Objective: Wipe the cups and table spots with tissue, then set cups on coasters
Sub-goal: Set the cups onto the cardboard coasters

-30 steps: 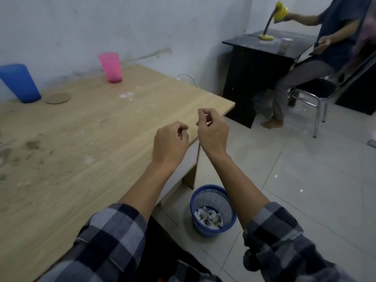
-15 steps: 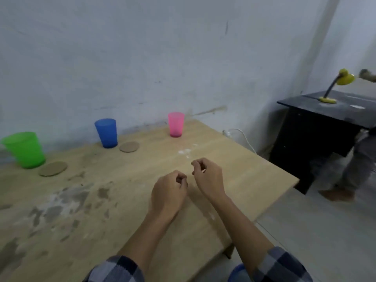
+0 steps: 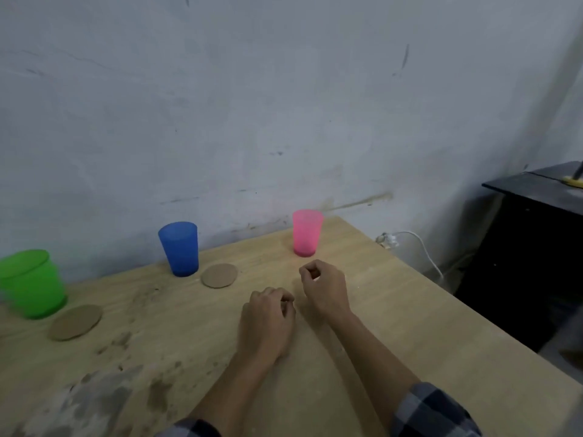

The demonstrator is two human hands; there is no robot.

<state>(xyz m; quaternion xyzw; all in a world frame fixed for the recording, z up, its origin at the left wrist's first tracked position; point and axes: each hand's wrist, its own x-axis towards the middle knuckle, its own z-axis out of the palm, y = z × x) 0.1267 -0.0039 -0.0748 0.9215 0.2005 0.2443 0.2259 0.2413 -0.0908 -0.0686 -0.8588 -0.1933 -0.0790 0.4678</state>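
Three plastic cups stand upright along the wall on the wooden table (image 3: 394, 316): a green cup (image 3: 30, 283) at the left, a blue cup (image 3: 179, 249) in the middle, a pink cup (image 3: 306, 232) to the right. A round brown coaster (image 3: 75, 322) lies in front of the green cup, another coaster (image 3: 219, 275) beside the blue cup. My left hand (image 3: 266, 323) hovers over the table's middle, fingers curled shut, nothing visible in it. My right hand (image 3: 325, 287) is also curled shut, just in front of the pink cup. No tissue is visible.
Dark stains and spots (image 3: 104, 402) cover the table's near left part. A black desk (image 3: 536, 247) with a yellow lamp base stands at the right. A white cable (image 3: 419, 244) hangs by the wall past the table's right edge.
The view swung from the blue bin on the floor up and left to the table. Both hands moved forward over the table, the right one nearer the pink cup; both stayed curled shut.
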